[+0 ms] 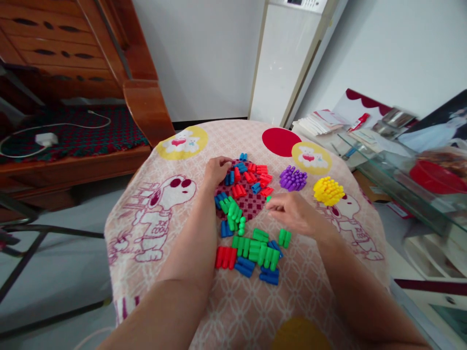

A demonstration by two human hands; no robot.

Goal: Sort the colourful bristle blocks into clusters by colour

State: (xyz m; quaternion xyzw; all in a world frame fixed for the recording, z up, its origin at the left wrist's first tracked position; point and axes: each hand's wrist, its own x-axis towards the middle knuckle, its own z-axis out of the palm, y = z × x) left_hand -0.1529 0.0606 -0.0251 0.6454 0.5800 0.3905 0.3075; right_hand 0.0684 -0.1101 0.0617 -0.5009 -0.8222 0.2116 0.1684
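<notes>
My right hand is over the right middle of the table, fingers pinched around a small green plastic piece that shows at the fingertips. My left hand rests at the left edge of the pile with its fingers curled together. It is beside blue tube-shaped blocks, and whatever its fingertips hold is hidden. Red blocks lie between the hands. Closer to me are joined green blocks, a row of red blocks and blue blocks. A pair of green tubes lies below my right hand.
A purple cluster of pegs and a yellow cluster stand to the right on the patterned tablecloth. A glass shelf with a red bowl is at the right. A wooden bench stands at the left.
</notes>
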